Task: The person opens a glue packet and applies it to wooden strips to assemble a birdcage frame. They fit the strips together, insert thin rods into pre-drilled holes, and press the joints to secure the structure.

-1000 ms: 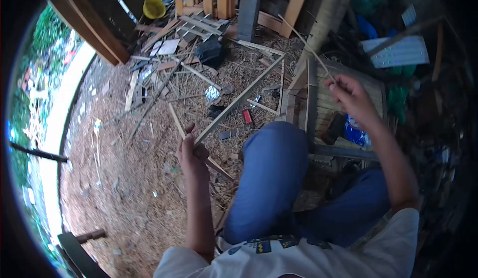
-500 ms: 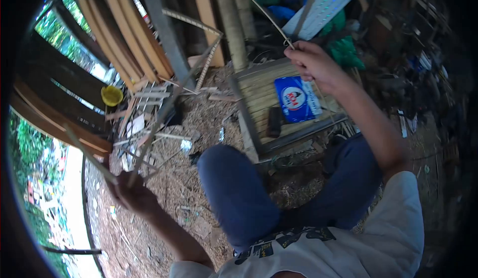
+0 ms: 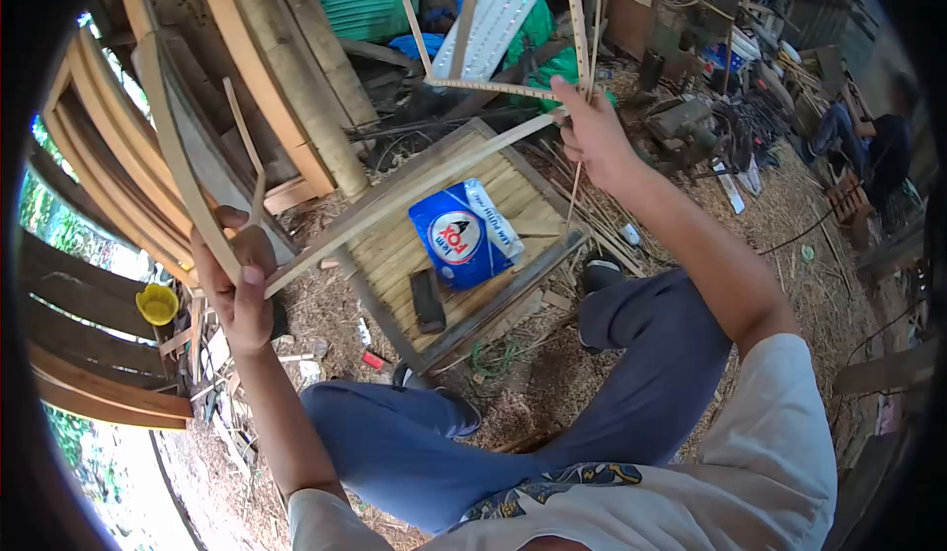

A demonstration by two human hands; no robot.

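Note:
Thin wooden strips joined at angles form a light frame (image 3: 424,196), spread between my hands; some strips carry a row of small, evenly spaced marks or holes. My left hand (image 3: 237,280) is closed around its near left corner, thumb pressed on a strip. At the far right corner, my right hand (image 3: 597,137) pinches the frame together with a thin stick (image 3: 574,194) that points down. Below the frame, on a low slatted bamboo platform (image 3: 380,270), lie a blue and white FOX glue packet (image 3: 456,237) and a dark oblong block (image 3: 427,300).
Curved wooden pieces (image 3: 128,156) lean at the left near a yellow bowl (image 3: 157,304). Behind the platform are a white perforated panel (image 3: 503,18) and green sacking (image 3: 367,3). Shavings cover the ground. Another person (image 3: 888,132) sits at the far right.
My left hand has risen and swung the frame across, over the platform. Its far corner now meets my right hand, which held only the thin stick before. The view has shifted right.

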